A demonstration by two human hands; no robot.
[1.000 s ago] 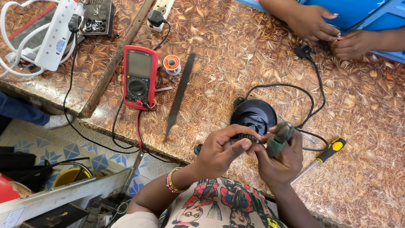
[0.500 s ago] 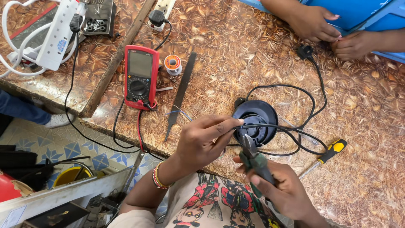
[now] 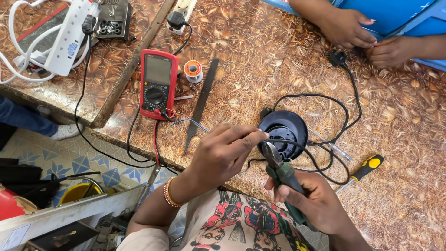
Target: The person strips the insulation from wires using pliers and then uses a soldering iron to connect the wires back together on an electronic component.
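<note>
My left hand [image 3: 225, 155] pinches a thin black wire [image 3: 297, 148] between thumb and fingers, just left of a round black device base [image 3: 285, 128] lying on the brown patterned table [image 3: 260, 56]. My right hand [image 3: 313, 202] grips green-handled pliers [image 3: 284, 176], whose jaws point up at the wire right beside my left fingertips. The black cord loops away from the base toward a plug [image 3: 338, 58] at the far side.
A red multimeter [image 3: 158, 83] with leads, a solder spool [image 3: 193, 70], a black flat file [image 3: 200, 104] and a yellow-handled screwdriver [image 3: 362, 171] lie on the table. A white power strip [image 3: 69, 39] sits far left. Another person's hands [image 3: 367, 39] rest at the top right.
My right hand has dropped toward me with the pliers, turning the jaws up at the wire. My left hand has shifted from beside the pliers to pinching the wire by the base.
</note>
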